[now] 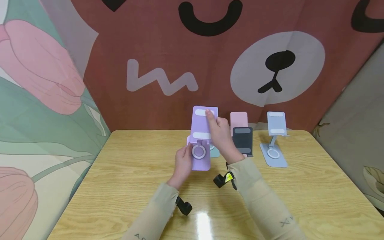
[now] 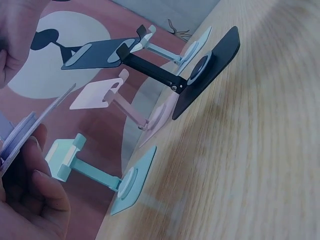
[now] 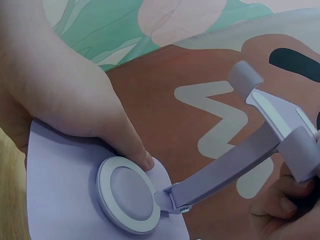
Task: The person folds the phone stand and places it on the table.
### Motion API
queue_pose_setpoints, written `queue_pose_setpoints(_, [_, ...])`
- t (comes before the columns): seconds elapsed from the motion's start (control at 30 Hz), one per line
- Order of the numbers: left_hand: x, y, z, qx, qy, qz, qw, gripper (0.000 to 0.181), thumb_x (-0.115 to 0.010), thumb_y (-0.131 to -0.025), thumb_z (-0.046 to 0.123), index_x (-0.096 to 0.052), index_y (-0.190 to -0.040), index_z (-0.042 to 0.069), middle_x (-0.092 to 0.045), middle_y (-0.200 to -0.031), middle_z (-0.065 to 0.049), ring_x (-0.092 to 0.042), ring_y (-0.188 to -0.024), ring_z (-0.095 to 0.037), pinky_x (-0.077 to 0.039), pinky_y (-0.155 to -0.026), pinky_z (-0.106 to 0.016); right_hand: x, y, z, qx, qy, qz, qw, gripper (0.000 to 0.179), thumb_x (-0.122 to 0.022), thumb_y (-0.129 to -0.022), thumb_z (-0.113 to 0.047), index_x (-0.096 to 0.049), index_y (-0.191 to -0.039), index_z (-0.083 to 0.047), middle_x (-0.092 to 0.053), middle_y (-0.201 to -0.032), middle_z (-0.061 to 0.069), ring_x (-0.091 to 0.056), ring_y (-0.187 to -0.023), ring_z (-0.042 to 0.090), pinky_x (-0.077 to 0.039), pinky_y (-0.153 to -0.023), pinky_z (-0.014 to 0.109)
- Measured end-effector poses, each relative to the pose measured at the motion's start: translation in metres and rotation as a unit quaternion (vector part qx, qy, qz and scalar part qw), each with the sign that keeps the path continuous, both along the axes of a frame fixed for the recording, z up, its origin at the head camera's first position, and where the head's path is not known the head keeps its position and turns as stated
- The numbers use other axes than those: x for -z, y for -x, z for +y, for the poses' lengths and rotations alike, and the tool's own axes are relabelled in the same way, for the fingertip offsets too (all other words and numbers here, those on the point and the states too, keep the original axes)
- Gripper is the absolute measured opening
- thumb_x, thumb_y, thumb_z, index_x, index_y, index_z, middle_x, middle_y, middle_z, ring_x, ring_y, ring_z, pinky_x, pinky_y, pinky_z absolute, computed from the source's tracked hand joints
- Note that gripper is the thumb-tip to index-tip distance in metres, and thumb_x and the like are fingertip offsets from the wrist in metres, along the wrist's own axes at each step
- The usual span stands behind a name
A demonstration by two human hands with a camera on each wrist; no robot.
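Observation:
Both hands hold a purple folding phone stand [image 1: 199, 125] in the air over the table. My left hand [image 1: 183, 164] grips the left edge of its base plate [image 3: 60, 175], thumb on the upper face near the round ring [image 3: 129, 195]. My right hand [image 1: 222, 136] pinches the phone plate at its right side, thumb lying on the front by the upper white pad. In the right wrist view, the hinged arm [image 3: 225, 167] stands raised between base and phone plate. In the left wrist view, only a slanted part of the base shows in the left fingers [image 2: 50, 192].
Behind the hands on the wooden table [image 1: 135, 186] stand other phone stands: a black one [image 1: 242, 140], a pink one [image 1: 238, 118], a mint one [image 2: 132, 185] partly hidden in the head view, and a light blue one [image 1: 274, 156] at right. A printed cloth [image 1: 150, 110] hangs behind.

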State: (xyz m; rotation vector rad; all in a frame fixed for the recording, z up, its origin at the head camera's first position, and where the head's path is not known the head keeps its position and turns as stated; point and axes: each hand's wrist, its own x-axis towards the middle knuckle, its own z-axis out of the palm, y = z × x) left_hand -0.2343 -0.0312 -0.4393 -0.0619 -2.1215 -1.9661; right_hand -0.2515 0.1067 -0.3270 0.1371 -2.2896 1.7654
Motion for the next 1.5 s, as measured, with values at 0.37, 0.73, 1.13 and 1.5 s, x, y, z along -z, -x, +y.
queue_pose_setpoints(0.37, [-0.0005,-0.0008,0.0016,-0.007,0.013,0.012,0.9998,0.045,-0.044,-0.109,0.016,-0.055,-0.068,0.004,-0.069,-0.081,-0.015,-0.065,-0.075,-0.02,-0.057,-0.065,-0.037,0.0002,-0.0021,0.0018,-0.014,0.018,-0.041,0.9989,0.066,-0.047,-0.102,-0.062,-0.07,-0.107,0.0,-0.069,-0.1,0.015,-0.065,-0.088,0.028,-0.056,-0.075,0.038])
queue_pose_setpoints(0.73, [0.0032,-0.0005,0.0002,-0.005,0.021,0.032,0.9993,0.044,-0.044,-0.11,0.015,-0.055,-0.068,0.005,-0.065,-0.076,-0.009,-0.059,-0.072,-0.016,-0.053,-0.067,-0.035,0.0026,-0.0043,0.0053,-0.041,0.028,-0.076,0.9959,0.066,-0.046,-0.102,-0.062,-0.067,-0.112,-0.001,-0.068,-0.104,0.017,-0.066,-0.091,0.028,-0.056,-0.076,0.038])
queue_pose_setpoints(1.13, [0.0034,0.0001,-0.0003,-0.005,0.023,0.026,0.9994,0.045,-0.044,-0.111,0.019,-0.057,-0.07,0.004,-0.066,-0.078,-0.008,-0.059,-0.073,-0.015,-0.053,-0.068,-0.034,0.0067,-0.0052,0.0071,-0.041,0.015,-0.086,0.9953,0.067,-0.043,-0.103,-0.062,-0.068,-0.111,-0.001,-0.069,-0.102,0.016,-0.066,-0.088,0.026,-0.056,-0.073,0.035])
queue_pose_setpoints(1.5, [-0.0006,0.0026,-0.0004,-0.007,0.015,0.049,0.9987,0.045,-0.045,-0.111,0.022,-0.062,-0.075,0.001,-0.063,-0.076,-0.007,-0.055,-0.072,-0.015,-0.051,-0.066,-0.032,0.0083,-0.0087,0.0074,-0.046,0.011,-0.085,0.9952,0.069,-0.043,-0.101,-0.065,-0.068,-0.109,-0.002,-0.069,-0.101,0.015,-0.066,-0.087,0.028,-0.057,-0.072,0.037])
